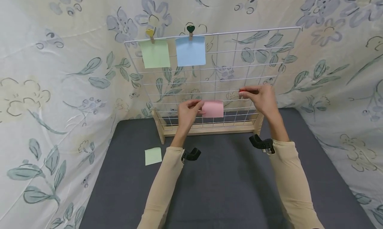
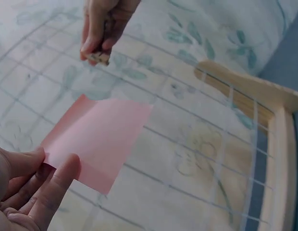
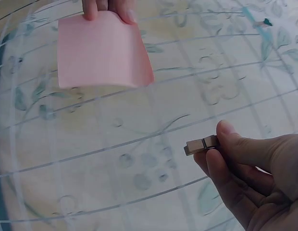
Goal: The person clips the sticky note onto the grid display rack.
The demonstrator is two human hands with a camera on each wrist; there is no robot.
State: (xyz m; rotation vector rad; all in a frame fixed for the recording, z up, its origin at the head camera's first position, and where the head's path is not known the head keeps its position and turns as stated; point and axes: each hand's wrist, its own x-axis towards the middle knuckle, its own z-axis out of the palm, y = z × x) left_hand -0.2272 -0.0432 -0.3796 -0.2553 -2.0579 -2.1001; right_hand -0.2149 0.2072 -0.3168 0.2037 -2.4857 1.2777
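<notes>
My left hand [image 1: 187, 113] pinches a pink paper note [image 1: 213, 109] by its left edge, in front of the lower part of a white wire grid [image 1: 216, 79]. To the right, my right hand [image 1: 263, 97] holds a small wooden clothespin [image 3: 201, 144] between thumb and fingers; a red bit of it shows in the head view. The clothespin and the pink note are apart. On the grid's top bar hang a green note [image 1: 155, 54] under a yellow heart clothespin [image 1: 150, 33] and a blue note [image 1: 191, 52] under a dark green heart clothespin [image 1: 191, 29].
The grid stands in a wooden base [image 1: 209, 129] on a dark grey tabletop [image 1: 221, 189]. Left of the left forearm lies a pale green note [image 1: 153, 156]. A floral cloth [image 1: 74, 72] hangs behind and around the table.
</notes>
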